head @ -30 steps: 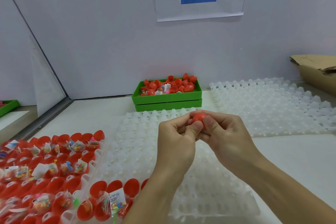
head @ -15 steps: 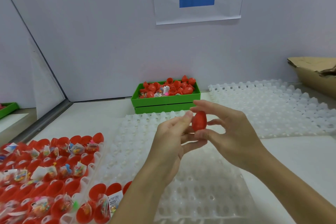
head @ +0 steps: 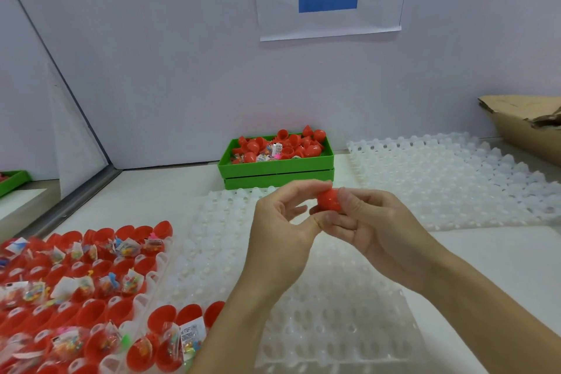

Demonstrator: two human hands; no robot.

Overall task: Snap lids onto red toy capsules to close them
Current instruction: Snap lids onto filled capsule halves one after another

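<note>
Red capsule (head: 328, 200) sits pinched between both hands, left (head: 280, 232) and right (head: 368, 226), above a white tray (head: 334, 322).

My hands sit mid-table over white tray (head: 334, 313). Filled capsule tray (head: 76, 282) blocks near left; green bin (head: 276, 170) far; cardboard box (head: 525, 124) far right.
</note>
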